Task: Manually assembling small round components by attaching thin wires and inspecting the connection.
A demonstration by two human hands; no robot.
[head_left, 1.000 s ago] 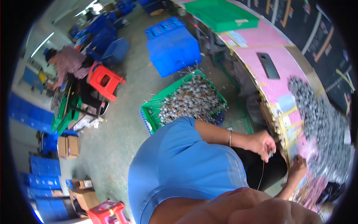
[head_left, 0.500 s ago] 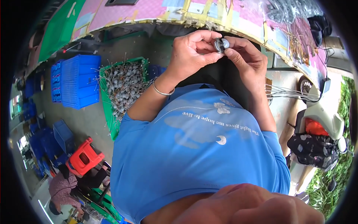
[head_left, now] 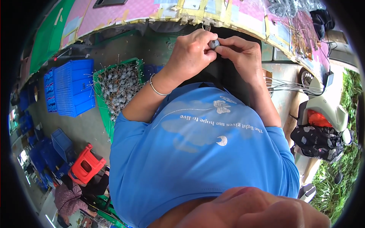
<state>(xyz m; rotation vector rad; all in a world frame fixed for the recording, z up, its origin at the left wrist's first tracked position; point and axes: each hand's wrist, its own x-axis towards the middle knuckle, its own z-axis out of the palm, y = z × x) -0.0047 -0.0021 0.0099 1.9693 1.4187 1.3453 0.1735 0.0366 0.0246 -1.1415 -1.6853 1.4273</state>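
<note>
A small grey ball (head_left: 214,44) is pinched between my two hands, just in front of the table edge. My left hand (head_left: 192,53) grips its left side with thumb and curled fingers. From the other side, the thumb and forefinger of my right hand (head_left: 242,57) press on it. The fingers cover much of the ball, so its inner parts are hidden. A green crate (head_left: 102,114) stands on the floor beyond my left forearm, heaped with similar grey balls (head_left: 118,85) that have thin wires sticking out.
A taped pink table (head_left: 144,9) curves across the far side, with bundled wires (head_left: 302,32) at its right. Blue crates (head_left: 74,87) and a red stool (head_left: 86,164) are on the left. A person (head_left: 70,199) works behind it. A scooter (head_left: 327,110) stands at right.
Both hands have shifted slightly left with the ball. A dark gap showed between its shiny halves before; now it looks rounder and closed. My left hand has turned, its back now more visible.
</note>
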